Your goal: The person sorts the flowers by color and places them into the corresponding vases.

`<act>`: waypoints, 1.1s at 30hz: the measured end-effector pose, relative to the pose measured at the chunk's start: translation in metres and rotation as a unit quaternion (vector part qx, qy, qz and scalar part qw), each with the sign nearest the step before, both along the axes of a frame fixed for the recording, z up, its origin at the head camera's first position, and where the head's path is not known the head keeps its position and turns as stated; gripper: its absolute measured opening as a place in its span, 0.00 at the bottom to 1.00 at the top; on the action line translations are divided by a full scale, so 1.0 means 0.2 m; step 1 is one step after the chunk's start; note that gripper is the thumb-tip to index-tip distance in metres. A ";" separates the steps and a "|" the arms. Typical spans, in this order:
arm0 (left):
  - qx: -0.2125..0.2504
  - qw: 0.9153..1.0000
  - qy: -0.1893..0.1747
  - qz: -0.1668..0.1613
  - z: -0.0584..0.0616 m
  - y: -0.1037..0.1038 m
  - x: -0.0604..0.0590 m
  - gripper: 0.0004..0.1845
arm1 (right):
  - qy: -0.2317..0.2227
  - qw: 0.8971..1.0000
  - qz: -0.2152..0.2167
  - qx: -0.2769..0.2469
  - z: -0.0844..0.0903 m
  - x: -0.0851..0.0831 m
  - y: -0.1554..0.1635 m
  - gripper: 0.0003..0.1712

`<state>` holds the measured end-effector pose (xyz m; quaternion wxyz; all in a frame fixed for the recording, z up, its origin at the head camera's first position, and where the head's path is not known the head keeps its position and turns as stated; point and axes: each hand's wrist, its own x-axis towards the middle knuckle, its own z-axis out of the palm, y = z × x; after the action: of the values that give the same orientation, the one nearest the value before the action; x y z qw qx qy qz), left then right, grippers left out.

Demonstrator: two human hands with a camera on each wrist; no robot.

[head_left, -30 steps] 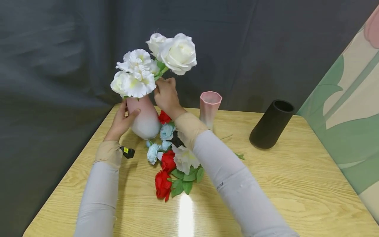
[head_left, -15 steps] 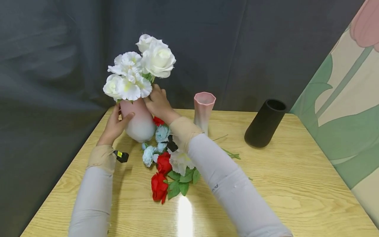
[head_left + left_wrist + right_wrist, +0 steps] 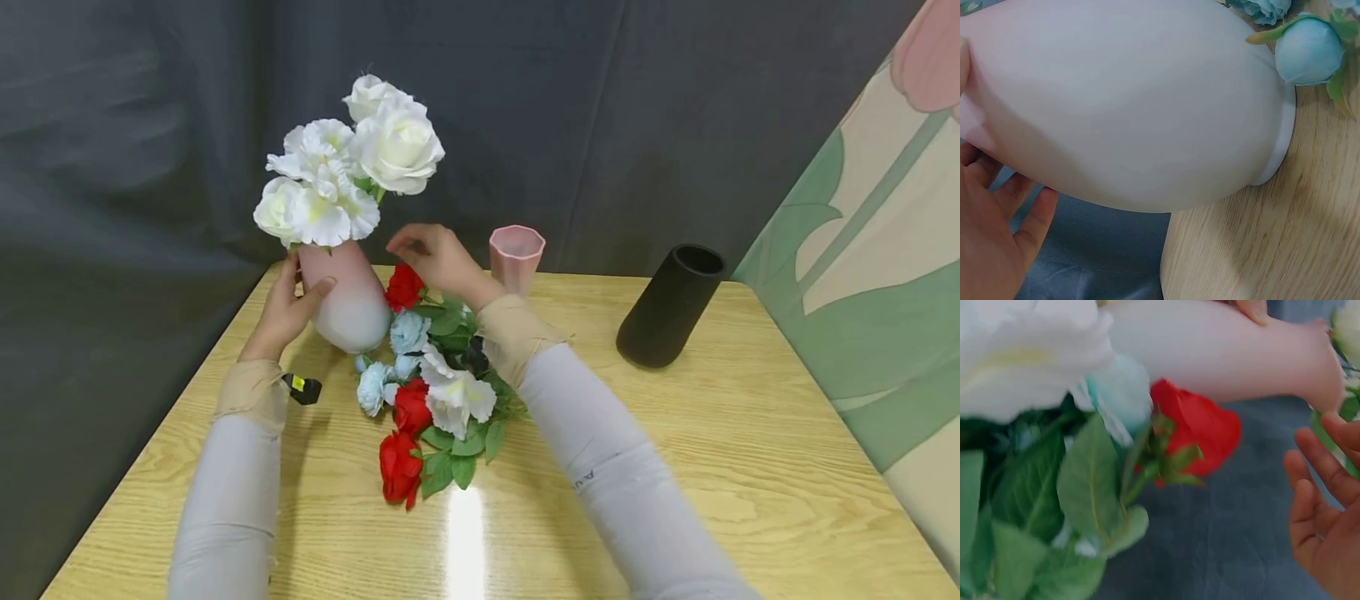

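- Left hand (image 3: 287, 315) round the vase (image 3: 347, 304): I gripped it high on the body, thumb on the near side and fingers round toward the back.
- Right hand (image 3: 442, 258): its fingers were relaxed, loosely curled and parted, just beside the vase's neck and apart from it.
- The vase was at the far left of the table (image 3: 712, 492), pink on top and fading to white below.
- White blooms (image 3: 322, 179) stood in its mouth, the large rose (image 3: 400, 148) leaning out to the right.
- Beside its base lay blue flowers (image 3: 409, 332), with a red rose (image 3: 405, 287) just beyond them.
- Nearer me, red blooms (image 3: 401, 465), a white flower (image 3: 459, 400) and green leaves (image 3: 468, 442) overlapped in one heap.
- Past my right hand was the faceted vase (image 3: 517, 258), its foot hidden behind my cuff (image 3: 517, 335).
- Well apart on the right was the black vase (image 3: 667, 312).
- Behind everything hung a dark curtain (image 3: 525, 100).
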<state>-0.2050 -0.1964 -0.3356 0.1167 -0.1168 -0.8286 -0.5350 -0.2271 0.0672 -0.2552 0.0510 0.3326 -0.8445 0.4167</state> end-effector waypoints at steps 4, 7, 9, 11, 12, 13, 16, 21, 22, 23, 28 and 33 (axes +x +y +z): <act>0.003 1.000 -0.008 -0.003 0.02 0.02 0.02 0.40 | -0.017 1.000 0.013 -0.014 0.02 0.01 0.08 0.13; 0.004 1.000 -0.014 -0.007 0.07 0.04 0.07 0.40 | -0.025 0.999 0.012 -0.020 0.03 0.02 0.13 0.14; 0.004 1.000 -0.014 -0.009 0.10 0.06 0.10 0.39 | -0.021 0.999 0.012 -0.025 0.04 0.03 0.16 0.14; 0.005 1.000 -0.013 -0.009 0.12 0.07 0.11 0.39 | -0.014 0.999 0.010 -0.030 0.05 0.05 0.19 0.14; 0.006 1.000 -0.013 -0.010 0.12 0.07 0.12 0.39 | -0.010 0.999 0.010 -0.033 0.06 0.05 0.20 0.13; 0.006 1.000 -0.012 -0.010 0.13 0.07 0.12 0.39 | -0.007 0.999 0.010 -0.035 0.06 0.06 0.21 0.13; 0.008 1.000 -0.013 -0.012 0.13 0.07 0.12 0.40 | 0.000 0.999 0.013 -0.041 0.08 0.08 0.25 0.12; 0.007 1.000 -0.017 -0.010 0.09 0.05 0.10 0.40 | -0.013 0.998 0.010 -0.057 0.07 0.13 0.33 0.11; 0.006 1.000 -0.017 -0.008 0.08 0.04 0.09 0.40 | -0.017 0.998 0.007 -0.062 0.07 0.14 0.35 0.11; 0.005 1.000 -0.017 -0.006 0.06 0.03 0.07 0.41 | -0.021 0.998 0.004 -0.066 0.07 0.15 0.37 0.11; 0.006 1.000 -0.007 0.006 -0.01 0.00 0.01 0.41 | 0.008 0.996 -0.008 -0.089 0.03 0.17 0.47 0.11; 0.009 1.000 0.003 0.008 -0.02 0.00 -0.02 0.41 | 0.011 0.993 -0.034 -0.116 -0.06 0.20 0.57 0.11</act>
<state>-0.2083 -0.1966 -0.3389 0.1244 -0.1102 -0.8242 -0.5413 -0.1875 0.1820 -0.2667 0.1125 0.2998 -0.8005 0.5067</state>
